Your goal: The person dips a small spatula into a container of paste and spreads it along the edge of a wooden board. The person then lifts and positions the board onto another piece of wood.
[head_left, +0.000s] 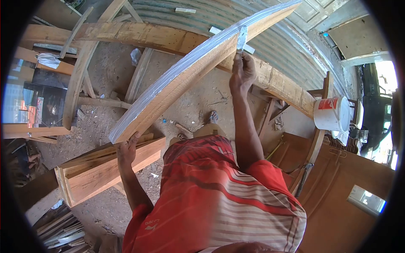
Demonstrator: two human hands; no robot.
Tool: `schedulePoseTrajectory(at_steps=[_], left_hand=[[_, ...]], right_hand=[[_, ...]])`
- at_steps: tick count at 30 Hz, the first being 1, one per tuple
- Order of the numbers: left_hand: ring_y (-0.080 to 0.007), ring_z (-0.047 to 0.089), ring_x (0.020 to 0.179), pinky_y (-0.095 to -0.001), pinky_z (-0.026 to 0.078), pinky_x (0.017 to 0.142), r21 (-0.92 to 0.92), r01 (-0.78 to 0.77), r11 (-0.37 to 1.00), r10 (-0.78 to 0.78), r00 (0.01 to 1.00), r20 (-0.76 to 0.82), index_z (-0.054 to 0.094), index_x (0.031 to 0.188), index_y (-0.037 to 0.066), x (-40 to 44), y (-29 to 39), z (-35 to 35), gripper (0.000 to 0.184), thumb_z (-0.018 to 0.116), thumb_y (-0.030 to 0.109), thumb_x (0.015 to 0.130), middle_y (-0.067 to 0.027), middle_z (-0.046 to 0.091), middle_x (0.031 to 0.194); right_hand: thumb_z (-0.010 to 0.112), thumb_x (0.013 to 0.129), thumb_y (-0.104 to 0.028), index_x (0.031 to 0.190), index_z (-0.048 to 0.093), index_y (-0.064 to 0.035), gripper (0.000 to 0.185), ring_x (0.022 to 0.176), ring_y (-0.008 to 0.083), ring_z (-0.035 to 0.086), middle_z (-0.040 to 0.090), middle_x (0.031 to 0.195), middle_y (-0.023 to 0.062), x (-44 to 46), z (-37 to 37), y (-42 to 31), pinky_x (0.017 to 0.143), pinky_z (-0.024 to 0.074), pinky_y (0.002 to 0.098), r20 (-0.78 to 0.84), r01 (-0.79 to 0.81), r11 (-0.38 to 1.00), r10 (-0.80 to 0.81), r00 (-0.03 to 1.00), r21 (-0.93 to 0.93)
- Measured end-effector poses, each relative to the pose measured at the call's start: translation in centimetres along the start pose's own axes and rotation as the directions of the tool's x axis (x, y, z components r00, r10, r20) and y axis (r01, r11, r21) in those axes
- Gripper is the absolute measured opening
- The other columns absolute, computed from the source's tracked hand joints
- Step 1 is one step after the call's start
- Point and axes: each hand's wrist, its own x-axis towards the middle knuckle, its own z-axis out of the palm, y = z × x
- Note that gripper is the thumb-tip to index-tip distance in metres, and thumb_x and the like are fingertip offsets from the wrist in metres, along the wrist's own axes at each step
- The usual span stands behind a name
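Note:
A long wooden plank (185, 71) slants across the view from lower left to upper right, its upper face streaked whitish-grey and its side bare wood. My left hand (126, 148) grips the plank's near end, thumb on the wood and fingers mostly hidden beneath. Closed around the lower part of a flat metal strip (242, 39) is my right hand (243, 71). That strip lies across the plank's side, its tip reaching the whitish face. Whether it is a scraper or a square's blade, I cannot tell.
A heavy timber beam (147, 34) crosses behind the plank. Stacked boards (109, 173) stand below my left hand. A white bucket (331, 114) sits at the right, above brown door panels (325, 185). Wood scraps litter the dirt floor (190, 99).

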Motion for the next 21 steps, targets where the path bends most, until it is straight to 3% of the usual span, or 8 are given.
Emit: schedulePoseTrajectory(at_steps=[2, 5, 7, 11, 14, 15, 18, 21], left_hand=[[-0.0309, 0.068, 0.106, -0.0436, 0.053, 0.094, -0.059, -0.071, 0.996, 0.072, 0.997, 0.024, 0.070, 0.124, -0.005, 0.4, -0.4, -0.1, 0.046, 0.077, 0.033, 0.098, -0.0193, 0.070, 0.118], [-0.0304, 0.070, 0.102, -0.0428, 0.054, 0.091, 0.098, -0.165, 0.981, 0.162, 0.986, 0.037, 0.070, 0.124, -0.004, 0.5, -1.4, -0.6, 0.041, 0.076, 0.028, 0.099, -0.0182, 0.073, 0.115], [-0.0332, 0.072, 0.101, -0.0432, 0.055, 0.089, 0.057, -0.149, 0.987, 0.147, 0.988, 0.038, 0.072, 0.120, -0.002, 0.5, 1.1, -0.7, 0.039, 0.076, 0.030, 0.099, -0.0187, 0.076, 0.111], [-0.0333, 0.073, 0.097, -0.0439, 0.055, 0.085, 0.049, -0.211, 0.976, 0.208, 0.977, 0.054, 0.073, 0.117, -0.001, 0.8, 0.9, -0.7, 0.038, 0.077, 0.032, 0.099, -0.0181, 0.078, 0.106], [-0.0338, 0.073, 0.093, -0.0446, 0.055, 0.083, 0.037, -0.217, 0.976, 0.214, 0.974, 0.069, 0.073, 0.115, -0.002, 0.8, 1.9, -1.0, 0.037, 0.077, 0.031, 0.099, -0.0185, 0.077, 0.102], [-0.0338, 0.073, 0.092, -0.0446, 0.055, 0.083, 0.032, -0.229, 0.973, 0.227, 0.972, 0.059, 0.073, 0.115, -0.002, 1.0, 1.9, -0.9, 0.037, 0.077, 0.031, 0.099, -0.0187, 0.077, 0.101], [-0.0344, 0.072, 0.092, -0.0447, 0.055, 0.082, -0.007, -0.235, 0.972, 0.235, 0.971, 0.040, 0.072, 0.115, -0.002, 1.1, 1.9, -0.6, 0.036, 0.076, 0.029, 0.099, -0.0192, 0.075, 0.099], [-0.0355, 0.072, 0.092, -0.0453, 0.054, 0.082, -0.027, -0.247, 0.969, 0.248, 0.968, 0.039, 0.072, 0.116, -0.002, 0.9, 2.0, -0.4, 0.035, 0.077, 0.028, 0.099, -0.0201, 0.075, 0.100]], right_hand=[[0.069, 0.104, -0.012, 0.113, 0.071, -0.0011, 0.014, 0.072, 0.0035, 0.050, 0.063, 0.084, -0.0039, -0.7, 0.5, 1.8, 0.061, 0.0406, 0.0217, -0.002, 0.026, 1.000, -0.026, 1.000, 0.007], [0.070, 0.104, -0.013, 0.111, 0.070, -0.0006, 0.014, 0.069, 0.0050, 0.052, 0.063, 0.081, -0.0021, -2.2, 2.0, 0.0, 0.061, 0.0424, 0.0235, 0.012, 0.006, 0.997, -0.006, 1.000, -0.073], [0.070, 0.104, -0.013, 0.111, 0.070, -0.0010, 0.014, 0.067, 0.0067, 0.053, 0.062, 0.079, -0.0014, -3.3, 2.9, -1.4, 0.061, 0.0439, 0.0247, 0.022, -0.009, 0.994, 0.011, 1.000, -0.112], [0.068, 0.104, -0.012, 0.111, 0.069, -0.0032, 0.011, 0.073, 0.0115, 0.062, 0.068, 0.084, 0.0031, -5.9, 3.8, -1.7, 0.065, 0.0493, 0.0273, 0.113, 0.225, 0.944, -0.203, 0.973, -0.241], [0.068, 0.103, -0.010, 0.110, 0.067, -0.0033, 0.010, 0.080, 0.0150, 0.068, 0.073, 0.091, 0.0077, -7.9, 4.9, -6.8, 0.068, 0.0531, 0.0306, 0.314, 0.531, 0.793, -0.444, 0.839, -0.300], [0.067, 0.103, -0.011, 0.111, 0.069, -0.0030, 0.011, 0.084, 0.0174, 0.072, 0.076, 0.097, 0.0096, -8.4, 4.7, -8.5, 0.071, 0.0567, 0.0317, 0.408, 0.556, 0.774, -0.421, 0.810, -0.305], [0.065, 0.100, -0.003, 0.115, 0.069, -0.0034, 0.016, 0.087, 0.0256, 0.074, 0.074, 0.099, 0.0166, -5.7, 1.4, -11.8, 0.074, 0.0576, 0.0396, 0.369, 0.446, 0.849, -0.332, 0.868, -0.285], [0.061, 0.102, -0.002, 0.117, 0.070, -0.0024, 0.017, 0.084, 0.0273, 0.074, 0.074, 0.097, 0.0177, -0.1, -2.3, -14.3, 0.071, 0.0566, 0.0416, 0.442, 0.473, 0.706, -0.248, 0.862, -0.528]])
